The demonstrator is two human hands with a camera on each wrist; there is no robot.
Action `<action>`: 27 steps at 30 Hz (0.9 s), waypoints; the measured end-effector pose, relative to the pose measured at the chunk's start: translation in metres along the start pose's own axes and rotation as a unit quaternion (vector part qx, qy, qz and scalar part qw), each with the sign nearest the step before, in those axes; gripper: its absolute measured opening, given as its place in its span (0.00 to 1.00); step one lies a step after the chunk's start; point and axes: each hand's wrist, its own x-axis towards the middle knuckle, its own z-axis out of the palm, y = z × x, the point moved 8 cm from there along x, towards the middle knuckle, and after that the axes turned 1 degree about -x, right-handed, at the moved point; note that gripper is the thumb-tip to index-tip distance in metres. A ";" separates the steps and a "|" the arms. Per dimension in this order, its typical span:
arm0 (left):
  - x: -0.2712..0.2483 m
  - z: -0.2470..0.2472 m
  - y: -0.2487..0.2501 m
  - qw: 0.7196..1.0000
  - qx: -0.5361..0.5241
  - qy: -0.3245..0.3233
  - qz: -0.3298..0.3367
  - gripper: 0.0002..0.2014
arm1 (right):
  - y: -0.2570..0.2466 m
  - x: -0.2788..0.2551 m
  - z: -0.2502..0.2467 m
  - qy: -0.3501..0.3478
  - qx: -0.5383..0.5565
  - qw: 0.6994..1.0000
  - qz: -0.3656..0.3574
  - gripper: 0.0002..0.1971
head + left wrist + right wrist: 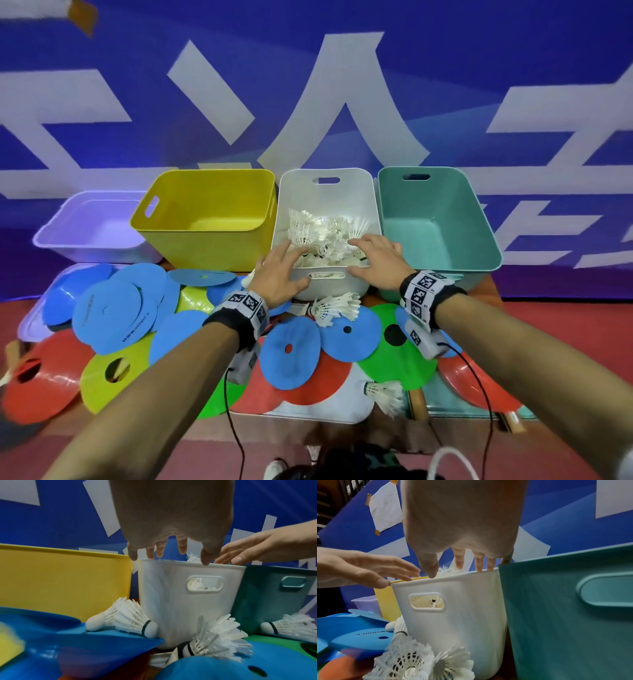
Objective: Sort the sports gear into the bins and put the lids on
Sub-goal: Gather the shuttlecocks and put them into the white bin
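So the table point(301, 416) carries four bins along its far edge: lilac bin point(92, 226) at the far left corner, then yellow bin point(205, 219), white bin point(327, 192) and teal bin point(442, 219) toward the far right. Only the white one holds anything, a heap of shuttlecocks point(325, 233). Flat discs point(109, 311) in blue, red, green and yellow cover the near half of the table.

Both hands sit over the white bin's near rim, fingers spread and relaxed, holding nothing. The left hand point(279, 269) is at the rim's left end, the right hand point(373, 257) at its right end.

The relation that matters: the loose shuttlecock cluster point(337, 306) lies on the table right below the bin's near wall, between the wrists, roughly level with both. A lone shuttlecock point(387, 394) at the near edge lies closer to the right arm.
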 end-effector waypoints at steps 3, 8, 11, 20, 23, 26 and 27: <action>-0.007 -0.002 -0.007 1.000 -0.004 0.000 0.008 0.32 | -0.005 -0.003 -0.001 0.011 -0.012 1.000 0.015 0.32; -0.021 0.001 -0.022 0.999 -0.027 0.005 0.042 0.31 | -0.023 -0.012 0.003 0.018 -0.013 0.999 0.035 0.33; -0.025 0.007 -0.029 0.997 -0.027 -0.010 0.070 0.35 | -0.037 -0.020 0.013 0.019 -0.018 0.999 0.037 0.36; -0.031 0.002 -0.053 0.996 -0.041 -0.006 0.079 0.30 | -0.078 -0.017 0.027 -0.010 -0.040 0.999 0.009 0.36; -0.041 -0.001 -0.050 0.990 -0.060 0.016 0.124 0.25 | -0.072 -0.025 0.024 0.004 -0.037 0.999 0.021 0.36; -0.052 0.019 -0.033 0.981 -0.052 -0.042 0.182 0.25 | -0.060 -0.043 0.021 0.041 -0.042 0.998 0.039 0.36; -0.054 0.028 -0.027 0.978 -0.049 -0.063 0.194 0.25 | -0.054 -0.053 0.022 0.055 -0.041 0.996 0.051 0.35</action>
